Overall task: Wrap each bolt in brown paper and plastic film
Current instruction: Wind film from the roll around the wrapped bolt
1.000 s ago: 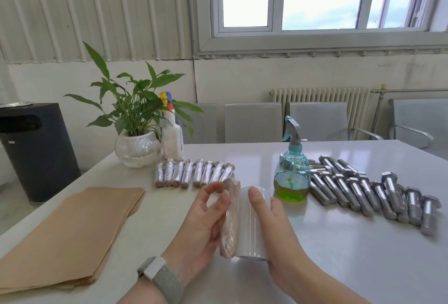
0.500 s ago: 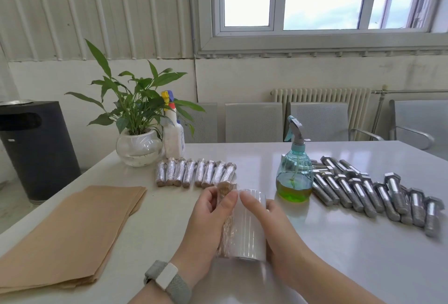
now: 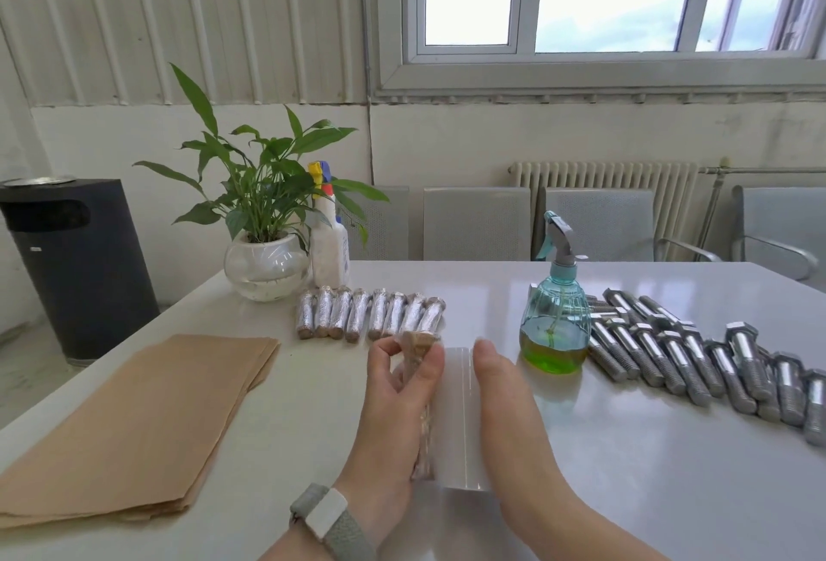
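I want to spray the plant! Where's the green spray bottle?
In the head view, the spray bottle stands on the table's right half, just left of the bare bolts and beyond the right hand.

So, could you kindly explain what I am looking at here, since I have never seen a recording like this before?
There is no machine here. A person wears a wide-angle camera on the head, so the one picture looks forward and down at their own two bare hands over a white table.

The left hand grips a bolt wrapped in brown paper. The right hand holds a roll of plastic film against it, apparently to wind film around the paper.

On the table, to the left lies a stack of brown paper sheets. Further back is a row of finished wrapped bolts. To the right lie bare metal bolts waiting their turn, next to a spray bottle with green liquid. A potted plant and a white spray bottle stand at the back.
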